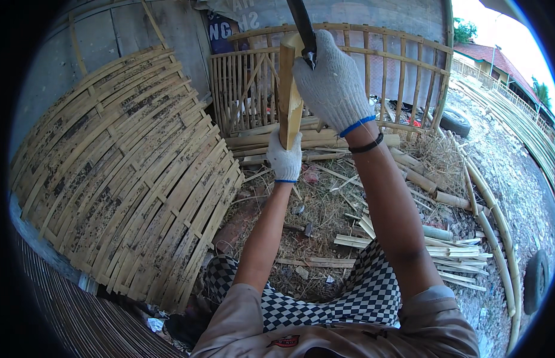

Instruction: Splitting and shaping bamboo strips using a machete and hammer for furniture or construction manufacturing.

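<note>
My right hand (334,83), in a white knit glove with a blue cuff edge, is closed round a machete (301,24). Its long dark blade points up past the top of the view, and its handle is hidden in my fist. Below and to the left, my left hand (284,158), gloved the same way, grips the lower end of a split bamboo piece (286,89). The bamboo stands nearly upright, its pale inner side partly showing. My right fist is close beside its upper part; whether they touch, I cannot tell.
A large woven bamboo panel (128,179) leans at the left. Beyond my hands stands a bamboo fence (403,77). Split bamboo strips (450,256) lie in a pile at the right, near long poles (492,238) and tyres (455,122). A hammer (308,230) lies on the littered ground.
</note>
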### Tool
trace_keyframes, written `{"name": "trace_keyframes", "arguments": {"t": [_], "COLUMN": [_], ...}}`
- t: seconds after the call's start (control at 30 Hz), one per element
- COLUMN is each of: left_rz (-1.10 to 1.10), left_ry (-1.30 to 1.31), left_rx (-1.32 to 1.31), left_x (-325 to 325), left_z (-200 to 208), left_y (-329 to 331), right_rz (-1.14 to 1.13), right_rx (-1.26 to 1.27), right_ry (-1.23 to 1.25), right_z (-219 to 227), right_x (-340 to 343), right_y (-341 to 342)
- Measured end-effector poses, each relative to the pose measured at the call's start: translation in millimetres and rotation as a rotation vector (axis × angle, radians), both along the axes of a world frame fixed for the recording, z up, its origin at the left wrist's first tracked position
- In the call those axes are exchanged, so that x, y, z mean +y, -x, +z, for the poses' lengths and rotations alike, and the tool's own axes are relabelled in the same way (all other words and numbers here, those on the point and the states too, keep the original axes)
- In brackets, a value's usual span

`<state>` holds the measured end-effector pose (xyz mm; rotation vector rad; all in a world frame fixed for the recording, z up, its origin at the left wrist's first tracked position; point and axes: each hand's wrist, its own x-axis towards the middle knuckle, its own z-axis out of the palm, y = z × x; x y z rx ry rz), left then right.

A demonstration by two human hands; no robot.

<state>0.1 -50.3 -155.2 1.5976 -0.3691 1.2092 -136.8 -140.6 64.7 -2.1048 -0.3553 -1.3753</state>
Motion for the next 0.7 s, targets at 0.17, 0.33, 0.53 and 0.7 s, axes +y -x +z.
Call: {"name": "trace_keyframes", "arguments": {"t": [0.17, 0.33, 0.53, 0.7], "left_rz": [-0.038, -0.037, -0.138, -0.038], "left_ry": [-0.002, -0.032, -0.057, -0.069], "left_rx": [0.042, 0.013, -0.134, 0.076], "left_x": [2, 12, -5, 22], "left_z": [0, 6, 81, -9], "left_y": [2, 5, 29, -20], "right_rz": [0.004, 0.005, 0.098, -0.059], "right_rx": [0.008, 0.024, 0.08, 0.162], "right_ry": [0.014, 0.095, 0.14, 0.203], "right_z": [3, 10, 85, 42], "right_x": [0, -1, -11, 0], "right_y": [1, 5, 100, 16]}}
